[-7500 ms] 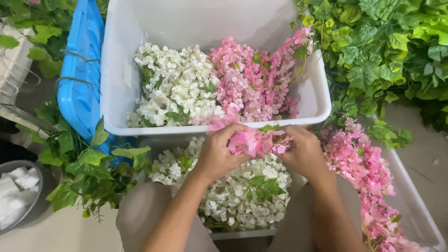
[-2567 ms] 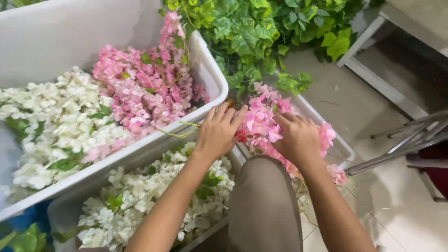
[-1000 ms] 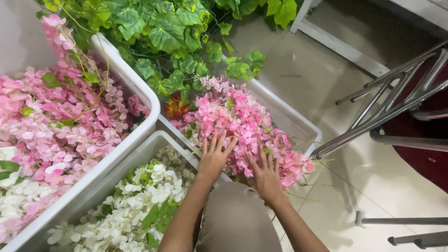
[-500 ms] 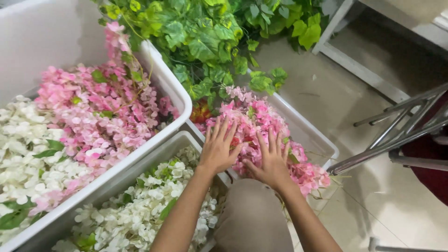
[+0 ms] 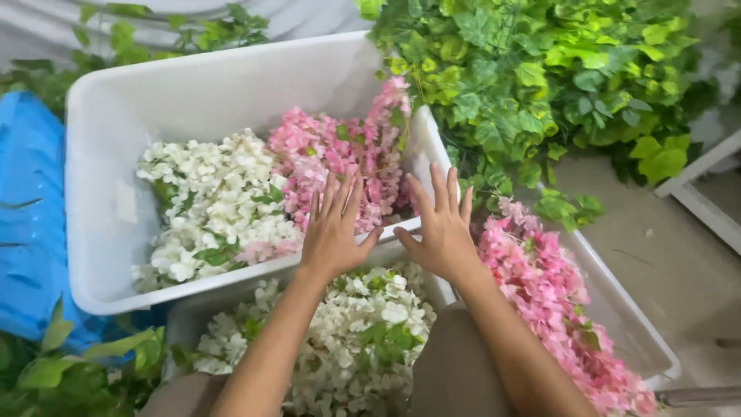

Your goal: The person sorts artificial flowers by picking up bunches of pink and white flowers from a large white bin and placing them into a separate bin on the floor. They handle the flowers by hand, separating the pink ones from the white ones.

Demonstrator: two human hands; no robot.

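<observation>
Both hands were empty, fingers spread. The left hand [image 5: 333,232] hovered at the near rim of the upper white bin [image 5: 108,116], fingertips over its pink flowers [image 5: 340,154], which lay just above it at centre frame. The right hand [image 5: 441,228] sat just beside it, right of centre, equally near. White flowers [image 5: 208,201] filled that bin's left half. A lower bin [image 5: 617,309], holding white blossoms [image 5: 363,324] and a pink garland [image 5: 548,286] running toward lower right, stood on the floor [image 5: 679,255]; green foliage [image 5: 540,69] filled the upper right, a blue crate [image 5: 31,216] the left edge.
</observation>
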